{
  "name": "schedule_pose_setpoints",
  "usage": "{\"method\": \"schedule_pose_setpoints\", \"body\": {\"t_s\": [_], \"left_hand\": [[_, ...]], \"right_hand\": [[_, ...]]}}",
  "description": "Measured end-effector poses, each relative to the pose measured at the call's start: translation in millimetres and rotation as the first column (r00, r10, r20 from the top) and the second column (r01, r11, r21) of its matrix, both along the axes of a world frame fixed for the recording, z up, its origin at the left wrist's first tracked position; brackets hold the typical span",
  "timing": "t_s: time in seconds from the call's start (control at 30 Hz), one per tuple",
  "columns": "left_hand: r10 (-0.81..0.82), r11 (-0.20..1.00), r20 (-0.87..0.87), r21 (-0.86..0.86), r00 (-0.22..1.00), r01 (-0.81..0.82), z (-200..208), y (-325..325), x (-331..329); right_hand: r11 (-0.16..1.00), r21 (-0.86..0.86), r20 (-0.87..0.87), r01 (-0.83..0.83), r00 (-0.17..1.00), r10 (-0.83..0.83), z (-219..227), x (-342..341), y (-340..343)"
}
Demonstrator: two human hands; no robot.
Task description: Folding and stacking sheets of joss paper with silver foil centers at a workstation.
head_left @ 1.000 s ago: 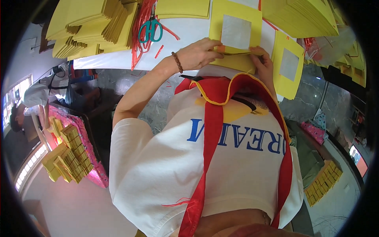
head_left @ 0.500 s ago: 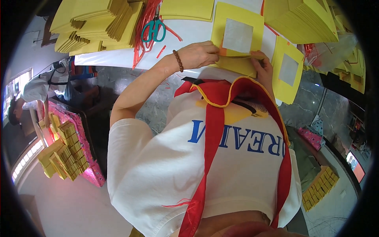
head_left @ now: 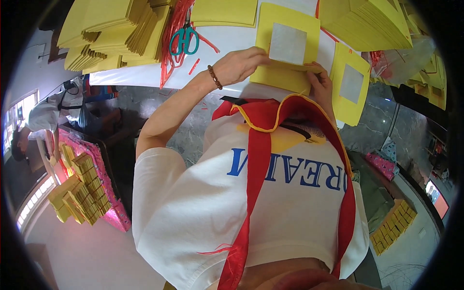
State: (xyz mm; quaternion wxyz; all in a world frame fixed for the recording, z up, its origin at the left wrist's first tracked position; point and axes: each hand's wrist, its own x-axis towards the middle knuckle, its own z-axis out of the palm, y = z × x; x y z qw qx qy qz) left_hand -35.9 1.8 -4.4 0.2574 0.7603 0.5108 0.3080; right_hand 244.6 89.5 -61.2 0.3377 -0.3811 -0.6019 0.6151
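In front of me on the table lies yellow paper (head_left: 263, 38) with a silver-grey square (head_left: 288, 44) on it. A strip along its near side (head_left: 278, 79) stands out as a folded edge. My left hand (head_left: 241, 65), with a brown bead bracelet (head_left: 214, 77) at the wrist, has its fingers bent together at the paper's left side. What lies under those fingertips is hidden. My right hand (head_left: 321, 83) pinches the right end of the folded edge between thumb and fingers.
Teal-handled scissors (head_left: 184, 40) and red plastic strands (head_left: 167, 63) lie left, beside stacked yellow paper (head_left: 113, 29). Another yellow stack (head_left: 365, 24) and a yellow sheet with a grey square (head_left: 340, 104) are right. A person (head_left: 43, 113) is by a pink-covered table (head_left: 116, 212).
The folded near strip shows wider and flatter. My left hand has shifted slightly up and left along the paper, while my right hand stays at the right end. The whole view has shifted slightly.
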Motion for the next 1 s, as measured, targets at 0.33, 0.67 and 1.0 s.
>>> {"method": "schedule_pose_setpoints", "body": {"t_s": [0.33,0.67,1.0], "left_hand": [[-0.175,0.97,-0.33,0.104,0.928,0.22,6.0,-9.0,2.1],[-0.197,0.963,-0.266,0.127,0.944,0.237,0.8,-2.8,-3.7],[-0.206,0.956,-0.275,0.149,0.939,0.254,3.4,-0.1,-3.1]], "right_hand": [[0.989,-0.14,-0.032,0.047,0.998,-0.052,8.7,-4.9,-2.9],[0.976,-0.199,-0.039,0.091,0.994,-0.101,5.7,-6.1,-2.8],[0.975,-0.218,-0.104,0.038,0.993,-0.062,10.0,-3.6,-2.7]]}}
